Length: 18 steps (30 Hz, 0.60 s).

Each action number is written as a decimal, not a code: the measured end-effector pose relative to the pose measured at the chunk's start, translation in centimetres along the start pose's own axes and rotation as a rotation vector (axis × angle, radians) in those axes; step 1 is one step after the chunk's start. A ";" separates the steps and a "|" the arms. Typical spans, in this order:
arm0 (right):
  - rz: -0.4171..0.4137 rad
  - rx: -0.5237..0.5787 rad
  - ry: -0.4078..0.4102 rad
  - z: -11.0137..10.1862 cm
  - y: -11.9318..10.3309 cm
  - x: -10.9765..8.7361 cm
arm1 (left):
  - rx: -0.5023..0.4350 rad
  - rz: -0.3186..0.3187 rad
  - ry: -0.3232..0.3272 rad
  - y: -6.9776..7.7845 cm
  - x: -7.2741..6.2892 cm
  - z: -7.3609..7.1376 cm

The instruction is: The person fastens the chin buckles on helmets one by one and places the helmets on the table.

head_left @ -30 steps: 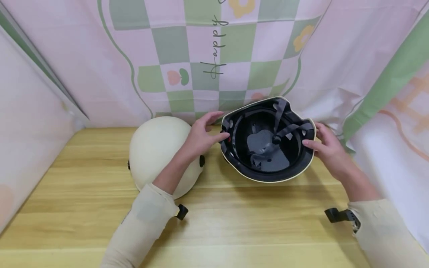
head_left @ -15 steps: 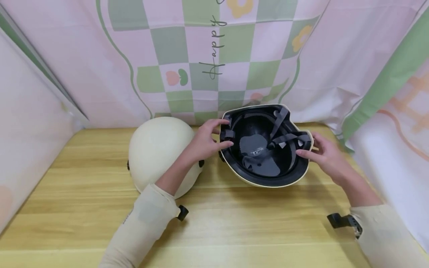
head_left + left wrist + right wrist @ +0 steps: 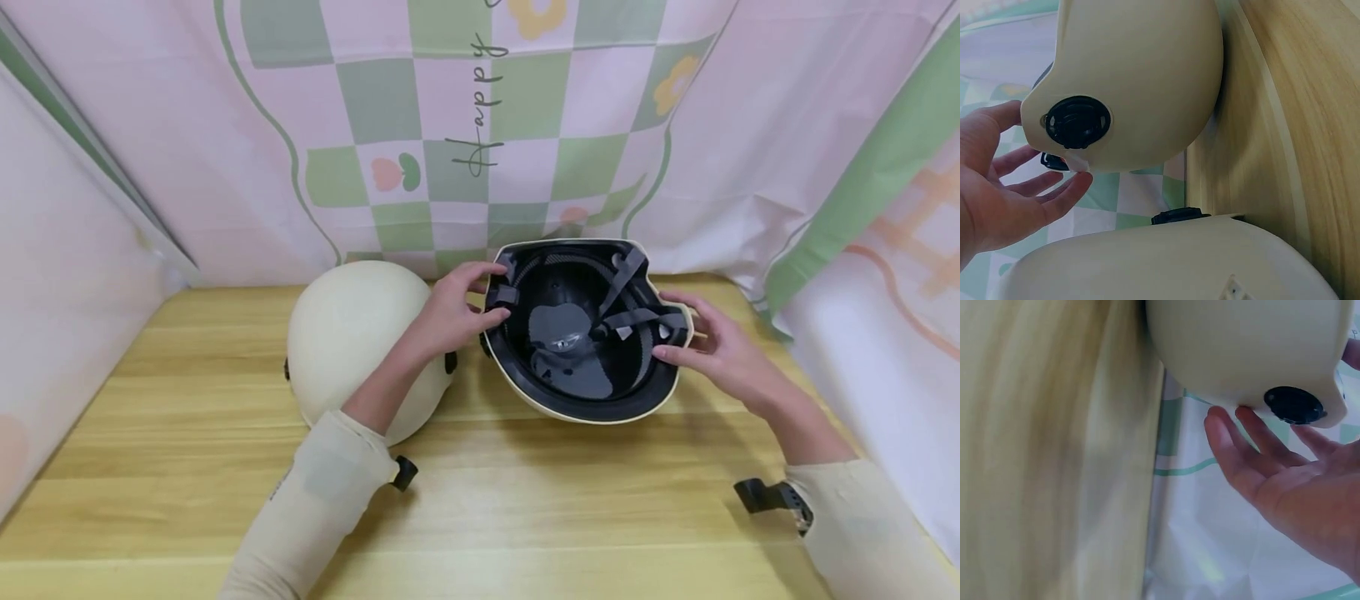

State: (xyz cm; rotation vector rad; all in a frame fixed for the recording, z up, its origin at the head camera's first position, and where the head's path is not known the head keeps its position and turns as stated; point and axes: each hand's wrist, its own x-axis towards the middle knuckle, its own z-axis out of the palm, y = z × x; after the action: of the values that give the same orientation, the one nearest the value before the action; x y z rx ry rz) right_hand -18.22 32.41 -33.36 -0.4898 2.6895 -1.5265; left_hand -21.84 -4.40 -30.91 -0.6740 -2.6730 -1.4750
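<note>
Toward the back of the table, a cream helmet [image 3: 577, 371] lies crown down, its black lining and grey straps facing up and toward me. My left hand [image 3: 448, 315] holds its left rim, with the thumb on the inner edge. At the opposite rim, my right hand [image 3: 720, 346] grips with the thumb inside and fingers behind. In the left wrist view, a round black side fitting [image 3: 1079, 122] shows beside the left fingers. The right wrist view shows fingertips touching the cream shell [image 3: 1241, 350] below a similar fitting [image 3: 1295, 404].
A second cream helmet [image 3: 352, 333] sits dome up on the left, under my left forearm. The wooden table [image 3: 570, 517] meets a checked, printed curtain [image 3: 525, 100] at the back. White cloth [image 3: 885, 350] hangs along the right side.
The held helmet has come down and slightly left, and its opening has turned a little. Both hands have moved with it. The second helmet has stayed in place.
</note>
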 end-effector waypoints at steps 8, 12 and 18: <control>-0.138 -0.043 0.183 0.1 -1.7 0.9 | 0.106 0.028 0.027 0.1 0.1 0.0; -0.296 -0.075 0.268 0.8 -3.4 1.4 | 0.232 0.088 0.088 0.3 0.1 0.3; -0.452 -0.225 0.185 2.5 -5.7 2.3 | 0.436 0.180 0.171 1.2 0.2 0.5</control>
State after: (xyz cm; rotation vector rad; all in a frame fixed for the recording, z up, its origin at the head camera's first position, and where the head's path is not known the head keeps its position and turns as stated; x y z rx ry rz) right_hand -18.49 27.01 -29.54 -1.0797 3.0660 -1.4099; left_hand -21.50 -3.33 -30.19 -0.6928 -2.5886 -0.8255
